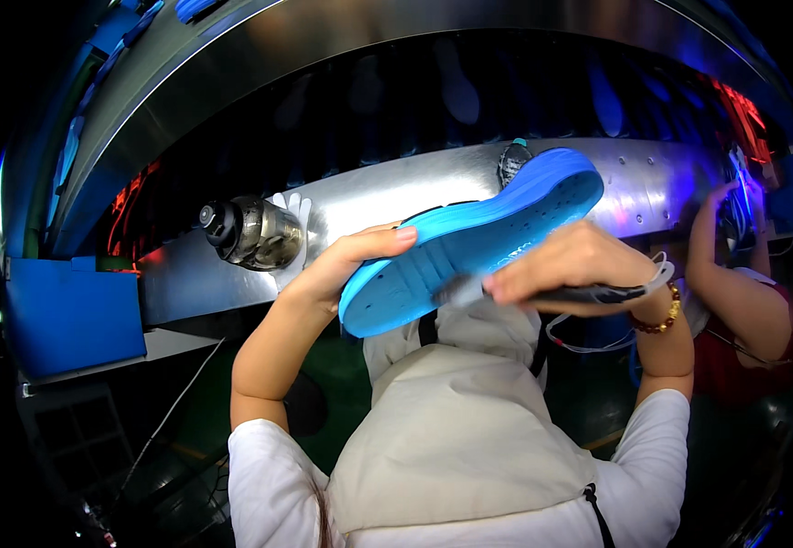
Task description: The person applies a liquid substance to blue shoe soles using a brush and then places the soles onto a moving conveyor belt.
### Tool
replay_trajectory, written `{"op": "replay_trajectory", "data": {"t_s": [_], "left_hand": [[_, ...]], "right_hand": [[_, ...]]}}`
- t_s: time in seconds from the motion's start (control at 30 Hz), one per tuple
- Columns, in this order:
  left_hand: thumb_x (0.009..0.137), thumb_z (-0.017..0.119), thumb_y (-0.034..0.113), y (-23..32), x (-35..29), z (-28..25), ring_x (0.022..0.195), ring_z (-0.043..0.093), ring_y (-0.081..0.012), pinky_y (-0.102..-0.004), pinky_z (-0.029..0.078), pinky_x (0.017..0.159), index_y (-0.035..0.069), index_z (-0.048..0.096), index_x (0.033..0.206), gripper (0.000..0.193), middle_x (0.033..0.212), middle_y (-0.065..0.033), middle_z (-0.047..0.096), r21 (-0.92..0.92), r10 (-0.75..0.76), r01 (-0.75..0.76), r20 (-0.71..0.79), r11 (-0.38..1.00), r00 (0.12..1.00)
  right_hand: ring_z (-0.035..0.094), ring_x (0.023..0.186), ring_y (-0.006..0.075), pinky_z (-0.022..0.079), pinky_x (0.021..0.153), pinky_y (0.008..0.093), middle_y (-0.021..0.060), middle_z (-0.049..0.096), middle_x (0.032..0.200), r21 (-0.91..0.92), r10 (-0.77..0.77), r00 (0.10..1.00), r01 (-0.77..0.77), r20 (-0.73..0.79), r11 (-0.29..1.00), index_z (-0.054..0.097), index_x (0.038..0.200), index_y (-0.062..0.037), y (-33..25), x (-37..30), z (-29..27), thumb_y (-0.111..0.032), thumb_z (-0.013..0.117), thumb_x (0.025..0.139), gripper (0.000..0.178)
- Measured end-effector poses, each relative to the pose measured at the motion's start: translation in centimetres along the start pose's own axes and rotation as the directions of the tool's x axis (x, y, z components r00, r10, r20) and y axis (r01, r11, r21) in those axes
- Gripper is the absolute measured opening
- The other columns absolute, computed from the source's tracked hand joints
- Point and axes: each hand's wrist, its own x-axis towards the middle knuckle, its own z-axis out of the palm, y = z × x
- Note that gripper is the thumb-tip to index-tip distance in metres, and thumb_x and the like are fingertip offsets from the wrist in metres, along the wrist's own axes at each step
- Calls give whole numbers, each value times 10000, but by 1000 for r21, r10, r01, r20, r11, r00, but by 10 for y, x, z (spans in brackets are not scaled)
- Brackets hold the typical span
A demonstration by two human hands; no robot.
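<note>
A blue shoe sole (478, 239) is tilted in front of me above my lap, its hollow inner face turned toward me. My left hand (352, 260) grips its lower left end, with the thumb over the rim. In my right hand (572, 267) is a brush with a dark handle (588, 294). Its blurred head (458, 290) meets the inner face of the sole. A wet shine shows on that face near my right fingers. A thin pale cord loops round my right wrist beside a beaded bracelet.
On the metal ledge (396, 187) ahead stand a dark-capped glass jar (255, 233), with a pale glove (298, 219) behind it, and a second small container (513, 163). Beyond are rows of soles (456, 82). A blue box (72, 315) is at left. Another person's arms (729, 247) work at right.
</note>
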Motion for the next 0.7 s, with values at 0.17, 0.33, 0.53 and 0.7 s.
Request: {"op": "replay_trajectory", "data": {"t_s": [0.17, 0.33, 0.53, 0.7], "left_hand": [[721, 606, 437, -10, 3, -9, 972, 527, -272, -335, 473, 773, -57, 392, 1237, 746, 1103, -243, 494, 64, -42, 47, -72, 997, 997], [724, 596, 444, -10, 0, -17, 993, 516, -258, -322, 445, 806, -34, 378, 1257, 749, 1124, -231, 485, 57, -35, 34, 11, 998, 999], [771, 551, 414, -20, 5, -21, 1015, 520, -287, -368, 451, 838, -17, 344, 1278, 697, 1132, -229, 490, -123, 29, -32, -27, 992, 999], [829, 477, 362, -24, 29, 0, 1021, 523, -349, -454, 464, 838, -13, 302, 1294, 622, 1201, -232, 449, -571, 183, -113, 68, 813, 981]], "right_hand": [[631, 809, 207, 490, 649, 278, 40, 652, 936, -355, 137, 972, -61, 192, 933, 647, 900, -100, -9, 2, -1, -114, 588, 750, 162], [627, 836, 247, 502, 703, 298, 100, 644, 928, -83, 58, 998, -58, -9, 995, 630, 896, -45, 19, -9, -13, -53, 641, 710, 186], [632, 861, 236, 503, 750, 298, 135, 640, 949, 48, 230, 973, -231, 11, 972, 631, 951, -14, 18, -18, -10, -37, 671, 695, 260], [609, 626, 108, 481, 573, 201, 110, 656, 824, 415, 337, 918, -228, -210, 881, 647, 954, -12, 23, 0, 14, -94, 661, 744, 226]]}}
